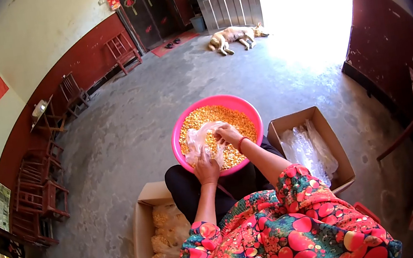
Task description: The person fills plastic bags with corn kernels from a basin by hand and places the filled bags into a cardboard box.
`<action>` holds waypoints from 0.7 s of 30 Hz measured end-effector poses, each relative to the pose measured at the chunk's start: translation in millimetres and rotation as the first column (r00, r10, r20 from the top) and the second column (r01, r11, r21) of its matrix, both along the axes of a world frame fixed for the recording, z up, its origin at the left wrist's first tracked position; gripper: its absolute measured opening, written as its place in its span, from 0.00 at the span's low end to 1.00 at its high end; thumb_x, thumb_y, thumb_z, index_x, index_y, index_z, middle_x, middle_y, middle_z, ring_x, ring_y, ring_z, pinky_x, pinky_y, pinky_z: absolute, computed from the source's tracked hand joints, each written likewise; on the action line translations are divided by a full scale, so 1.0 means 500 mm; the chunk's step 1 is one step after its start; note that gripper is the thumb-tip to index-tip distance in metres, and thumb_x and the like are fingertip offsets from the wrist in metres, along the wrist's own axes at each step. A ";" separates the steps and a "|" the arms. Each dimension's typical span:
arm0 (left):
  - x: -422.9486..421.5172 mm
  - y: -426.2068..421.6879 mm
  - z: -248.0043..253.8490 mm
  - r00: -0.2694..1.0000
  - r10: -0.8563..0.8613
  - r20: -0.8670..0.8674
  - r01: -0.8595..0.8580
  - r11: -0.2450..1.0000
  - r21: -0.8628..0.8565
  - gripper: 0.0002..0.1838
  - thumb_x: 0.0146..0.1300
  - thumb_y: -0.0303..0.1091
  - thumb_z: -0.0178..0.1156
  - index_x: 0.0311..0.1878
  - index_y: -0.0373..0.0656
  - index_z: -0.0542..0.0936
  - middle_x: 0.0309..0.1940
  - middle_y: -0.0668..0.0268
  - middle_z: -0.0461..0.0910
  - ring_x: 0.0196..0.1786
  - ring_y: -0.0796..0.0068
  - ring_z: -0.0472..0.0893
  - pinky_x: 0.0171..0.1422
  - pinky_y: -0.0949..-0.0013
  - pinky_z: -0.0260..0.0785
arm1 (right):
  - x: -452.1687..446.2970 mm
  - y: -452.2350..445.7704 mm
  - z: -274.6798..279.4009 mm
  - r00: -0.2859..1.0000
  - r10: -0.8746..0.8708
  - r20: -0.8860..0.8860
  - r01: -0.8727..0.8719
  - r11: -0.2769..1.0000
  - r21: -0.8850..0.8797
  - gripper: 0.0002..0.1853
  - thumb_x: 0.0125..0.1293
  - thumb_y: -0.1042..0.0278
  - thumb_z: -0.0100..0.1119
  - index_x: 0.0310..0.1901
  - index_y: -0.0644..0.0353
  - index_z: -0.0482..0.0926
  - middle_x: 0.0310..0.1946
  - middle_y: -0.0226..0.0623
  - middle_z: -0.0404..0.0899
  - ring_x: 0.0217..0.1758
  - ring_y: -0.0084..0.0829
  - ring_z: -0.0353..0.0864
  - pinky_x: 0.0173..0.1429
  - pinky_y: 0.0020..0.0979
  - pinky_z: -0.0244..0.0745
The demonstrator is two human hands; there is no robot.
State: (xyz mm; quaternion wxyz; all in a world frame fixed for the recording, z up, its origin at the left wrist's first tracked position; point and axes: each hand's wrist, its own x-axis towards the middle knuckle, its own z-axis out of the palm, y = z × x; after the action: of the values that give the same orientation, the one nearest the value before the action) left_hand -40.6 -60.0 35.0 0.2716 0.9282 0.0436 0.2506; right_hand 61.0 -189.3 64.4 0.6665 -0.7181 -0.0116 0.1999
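A pink basin (250,110) full of yellow corn kernels (215,113) rests at my lap. Over the kernels, a thin clear plastic bag (196,141) is spread between my hands. My left hand (206,168) holds the bag's lower side, fingers pointing up. My right hand (228,134), with a red bracelet on the wrist, pinches the bag's edge on the right. On my right stands a cardboard box (344,163) with clear plastic bags (306,152). To my left, another cardboard box (144,231) contains bags filled with kernels (167,233).
A dog (237,36) lies on the concrete floor (160,93) by the bright doorway. Wooden chairs (74,91) line the left wall. Sandals (173,43) lie on a red mat (184,39). A bucket (198,23) stands near the metal door (229,6).
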 end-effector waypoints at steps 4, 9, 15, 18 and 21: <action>-0.006 -0.006 0.015 0.999 -0.001 -0.041 0.001 1.000 -0.013 0.28 0.45 0.31 0.52 0.56 0.45 0.68 0.39 0.52 0.77 0.41 0.55 0.77 0.44 0.56 0.68 | -0.035 -0.046 -0.056 0.873 0.193 0.448 0.245 0.620 -0.745 0.12 0.53 0.64 0.47 0.33 0.59 0.80 0.31 0.43 0.79 0.37 0.38 0.79 0.40 0.37 0.73; -0.003 -0.005 0.000 0.995 -0.037 0.088 0.036 0.999 0.008 0.27 0.45 0.30 0.52 0.54 0.46 0.69 0.38 0.52 0.77 0.41 0.55 0.77 0.44 0.57 0.68 | -0.070 -0.044 -0.086 0.854 0.364 0.372 0.105 0.580 -0.808 0.14 0.53 0.61 0.48 0.35 0.58 0.78 0.34 0.48 0.77 0.40 0.46 0.77 0.44 0.43 0.71; 0.000 -0.006 0.005 1.000 -0.016 0.020 0.014 0.998 0.060 0.27 0.45 0.28 0.50 0.54 0.46 0.69 0.41 0.55 0.77 0.40 0.57 0.77 0.41 0.58 0.70 | -0.089 -0.022 -0.072 0.754 0.576 0.317 -0.043 0.525 -0.850 0.18 0.55 0.55 0.44 0.34 0.61 0.78 0.33 0.50 0.77 0.39 0.46 0.77 0.45 0.44 0.70; -0.001 -0.004 0.006 1.000 -0.009 0.006 0.009 0.998 0.055 0.26 0.45 0.28 0.50 0.54 0.47 0.70 0.40 0.55 0.77 0.39 0.57 0.77 0.41 0.58 0.70 | -0.081 -0.023 -0.086 0.764 0.571 0.301 -0.058 0.526 -0.849 0.19 0.56 0.55 0.42 0.34 0.61 0.78 0.32 0.50 0.77 0.39 0.46 0.77 0.45 0.44 0.70; -0.001 -0.003 0.002 1.000 -0.017 0.010 0.016 0.998 0.057 0.26 0.45 0.28 0.49 0.53 0.47 0.70 0.40 0.55 0.77 0.39 0.57 0.77 0.41 0.58 0.70 | -0.062 -0.024 -0.106 0.774 0.567 0.282 -0.089 0.539 -0.838 0.19 0.56 0.55 0.43 0.33 0.62 0.78 0.32 0.50 0.77 0.38 0.47 0.77 0.44 0.44 0.70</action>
State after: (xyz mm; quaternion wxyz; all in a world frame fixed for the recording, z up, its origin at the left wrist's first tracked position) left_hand -41.0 -61.4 35.8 0.2472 0.9346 0.0275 0.2544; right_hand 29.8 -201.1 11.3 0.1986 -0.9429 -0.2449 0.1072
